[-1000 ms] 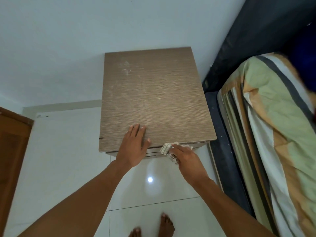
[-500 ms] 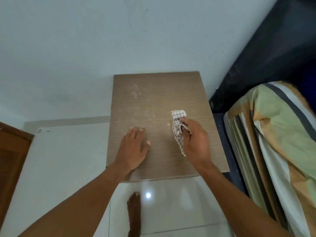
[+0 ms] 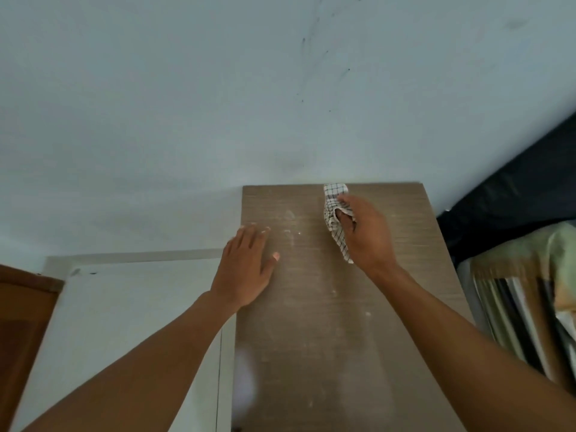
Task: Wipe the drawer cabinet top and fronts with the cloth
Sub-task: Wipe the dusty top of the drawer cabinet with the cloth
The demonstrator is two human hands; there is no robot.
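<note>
Right hand (image 3: 367, 235) has carried the checked cloth (image 3: 335, 219) from mid-top to the far edge of the drawer cabinet top (image 3: 327, 307), against the wall (image 3: 218, 88); fingers closed around the cloth. Left hand (image 3: 246, 269) stays flat, fingers spread, at the left edge. Pale dust smears (image 3: 291, 226) between the hands. No readable writing.

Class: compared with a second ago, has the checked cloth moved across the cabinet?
Yes. The cloth, in the right hand, went from the front edge to the cabinet top's back edge.
</note>
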